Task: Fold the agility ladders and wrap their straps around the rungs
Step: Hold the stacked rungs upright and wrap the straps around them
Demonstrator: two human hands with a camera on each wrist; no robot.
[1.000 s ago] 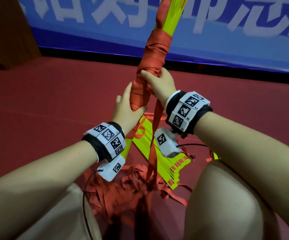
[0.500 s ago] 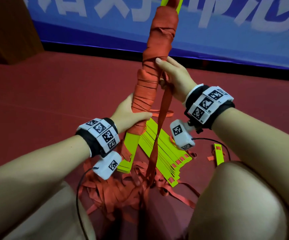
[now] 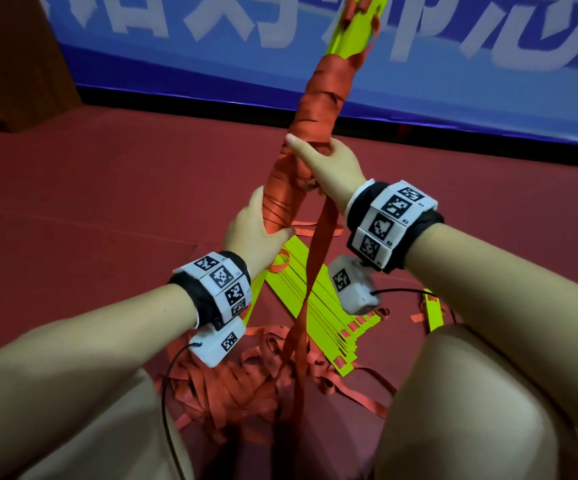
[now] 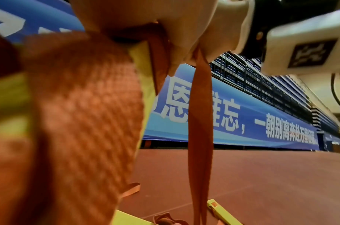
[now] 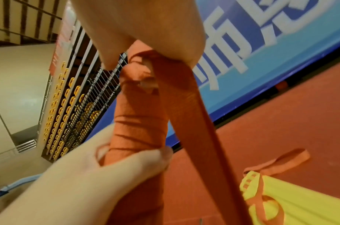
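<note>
A bundle of yellow rungs wound with orange strap (image 3: 318, 98) stands tilted, its yellow top (image 3: 353, 29) bare. My left hand (image 3: 256, 230) grips the bundle low down, thumb across the wraps (image 5: 130, 161). Higher up my right hand (image 3: 325, 164) curls round the bundle and holds the free strap (image 3: 318, 251), which hangs taut to the floor (image 4: 200, 121). The strap leaves the right hand under the palm (image 5: 180, 97). A second stack of yellow rungs (image 3: 318, 317) lies on the floor behind the strap.
A loose heap of orange strap (image 3: 232, 386) lies between my knees (image 3: 471, 403). A single yellow rung (image 3: 432, 310) lies at the right. A blue banner (image 3: 453, 64) runs along the far edge of the red floor (image 3: 107, 202).
The right hand has carried the strap round the bundle from its right side to the front. The bundle's top has come lower in view. The left hand keeps its grip.
</note>
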